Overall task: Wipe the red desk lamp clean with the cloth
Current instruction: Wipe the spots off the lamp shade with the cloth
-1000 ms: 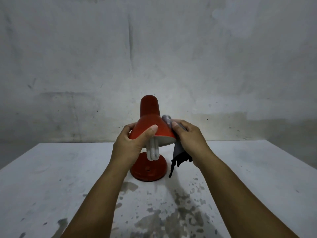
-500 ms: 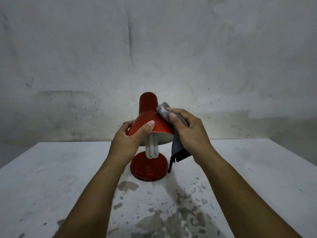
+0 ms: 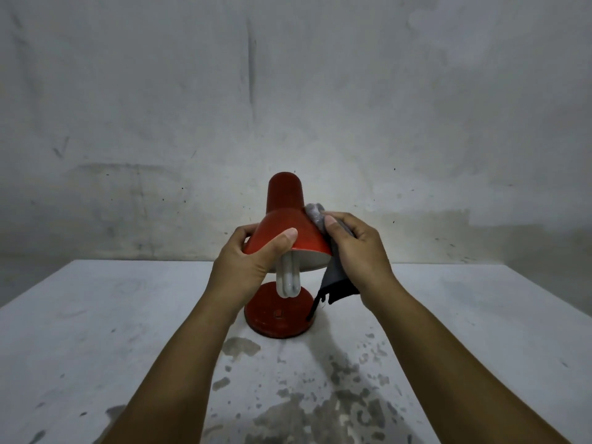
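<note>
The red desk lamp [image 3: 284, 203] stands at the middle of the white table [image 3: 96, 315], its shade tilted toward me with a white bulb [image 3: 289, 278] hanging under it and a round red base [image 3: 272, 318] below. My left hand [image 3: 246, 267] grips the shade's left rim, thumb across the front. My right hand [image 3: 355, 248] presses a grey cloth [image 3: 334, 274] against the shade's right side; the cloth's dark lower edge hangs down beside the base.
The table's near part is stained with dark peeling patches [image 3: 336, 395]. A bare grey wall [image 3: 288, 91] rises right behind the table's far edge.
My right hand slid the cloth up the shade's right side, from its rim toward the neck. The left hand kept its hold on the shade.
</note>
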